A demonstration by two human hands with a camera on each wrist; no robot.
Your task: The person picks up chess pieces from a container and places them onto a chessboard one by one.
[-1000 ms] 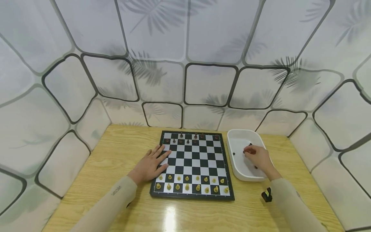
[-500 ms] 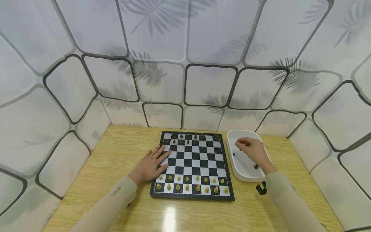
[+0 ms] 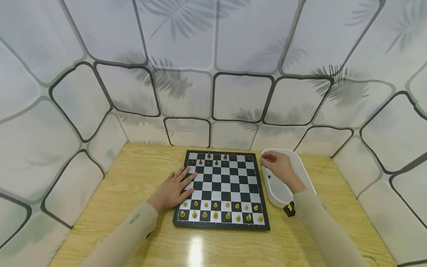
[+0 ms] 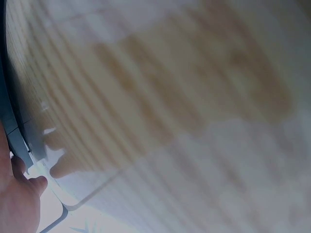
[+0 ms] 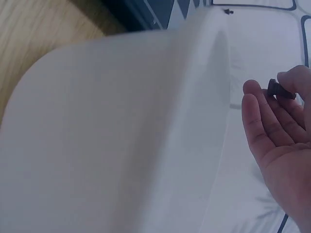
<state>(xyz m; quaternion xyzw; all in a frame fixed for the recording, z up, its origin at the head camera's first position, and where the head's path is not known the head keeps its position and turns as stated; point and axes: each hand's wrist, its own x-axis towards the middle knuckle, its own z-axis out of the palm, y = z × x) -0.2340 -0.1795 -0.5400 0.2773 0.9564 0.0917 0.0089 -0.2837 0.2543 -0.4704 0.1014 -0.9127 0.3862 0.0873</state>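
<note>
My left hand [image 3: 171,190] lies with straight, spread fingers on the left edge of a black-and-white chessboard [image 3: 225,188]. Part of that hand [image 4: 19,208] shows at the lower left of the left wrist view. Over the far left rim of a white bin [image 3: 308,178], my right hand [image 3: 281,167] pinches a small dark chess piece [image 5: 279,90] between thumb and fingers, clearest in the right wrist view. Its exact kind cannot be told. Another dark chess piece [image 3: 269,177] lies in the bin. Several dark-red pieces [image 3: 225,157] stand on the far two rows.
Gold chess pieces [image 3: 215,215] fill the two near rows. The bin stands close to the board's right side on a wooden table [image 3: 140,163]. Patterned white walls [image 3: 233,96] enclose the back and sides. A black wrist camera [image 3: 289,209] hangs below my right sleeve.
My right hand has moved left from the middle of the bin to its left rim, carrying the dark chess piece. The left hand and the pieces on the board have stayed put.
</note>
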